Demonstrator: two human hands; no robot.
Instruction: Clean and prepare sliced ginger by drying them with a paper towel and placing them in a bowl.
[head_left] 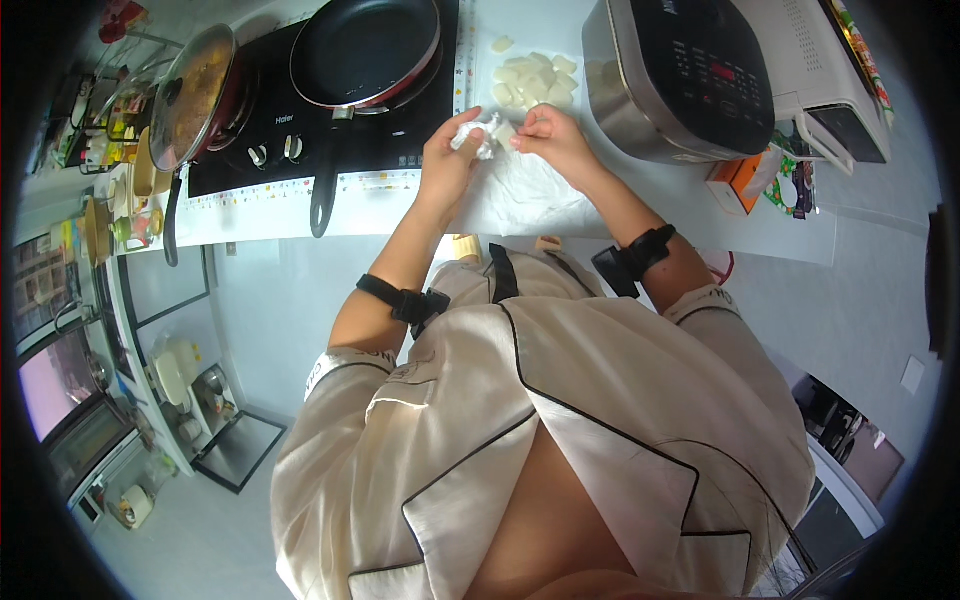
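Note:
My left hand [452,155] is closed around a crumpled white tissue [478,138]. Beside it, my right hand [556,142] pinches a small, flat, pale piece [504,134] between its fingertips, touching or almost touching the tissue. Just beyond both hands lies a pile of similar pale white pieces [538,82], with one piece [502,44] apart from the rest at the far left. Under my hands a wrinkled white sheet [515,190] is spread near the counter's front edge. Whether it is paper or thin plastic I cannot tell.
Left of my hands, a black frying pan [365,50] sits on the black cooktop [250,165], its handle [323,190] reaching past the front edge. A lidded pan [195,95] stands farther left. To the right are a rice cooker [690,80], a white appliance [830,85] and an orange box [736,187].

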